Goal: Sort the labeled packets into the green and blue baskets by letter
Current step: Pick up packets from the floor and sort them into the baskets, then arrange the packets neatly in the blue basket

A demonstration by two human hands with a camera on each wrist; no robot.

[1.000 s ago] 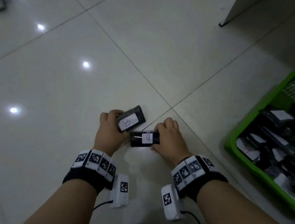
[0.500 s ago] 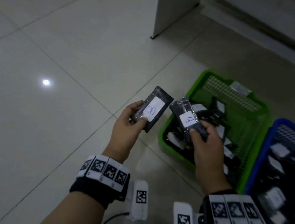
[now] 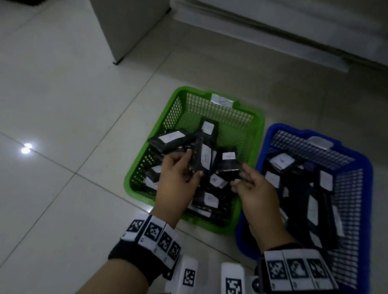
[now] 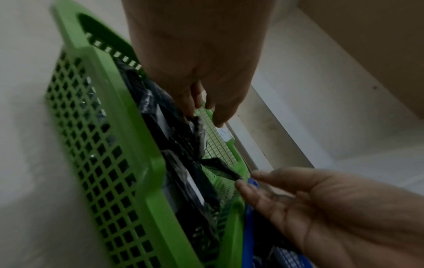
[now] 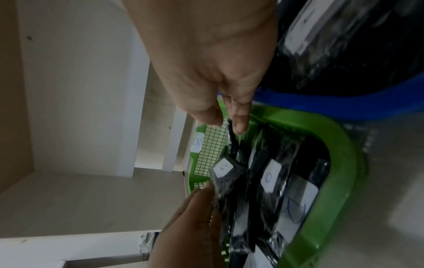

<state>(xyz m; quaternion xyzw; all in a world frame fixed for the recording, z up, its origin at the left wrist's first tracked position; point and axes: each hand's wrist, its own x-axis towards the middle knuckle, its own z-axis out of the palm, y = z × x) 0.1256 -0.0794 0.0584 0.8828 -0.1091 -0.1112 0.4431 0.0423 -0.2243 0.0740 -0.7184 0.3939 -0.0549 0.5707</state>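
Observation:
The green basket [image 3: 180, 91] holds several black packets with white labels, and the blue basket [image 3: 370, 185] to its right holds several more. Both hands hover over the green basket. My left hand [image 3: 192, 164] grips a black packet [image 3: 204, 159] whose label reads B, standing on end. My right hand [image 3: 238, 176] pinches the near edge of a second black packet [image 3: 228, 160]. In the right wrist view thumb and forefinger [image 5: 238, 125] pinch that packet's thin edge [image 5: 231, 139] above the green basket [image 5: 339, 145]. The left wrist view shows my left hand's fingers [image 4: 195, 105] over packets in the green basket [image 4: 128, 108].
A white tag [image 3: 221, 100] sits on the green basket's far rim, another tag [image 3: 319, 141] on the blue one. A white cabinet panel [image 3: 126, 19] stands on the floor at back left, a low white ledge [image 3: 268, 36] behind the baskets. Tiled floor [image 3: 50, 111] stretches left.
Both hands lifted the two B packets off the floor and carried them right, to above the green basket. The view swung from bare floor to both baskets.

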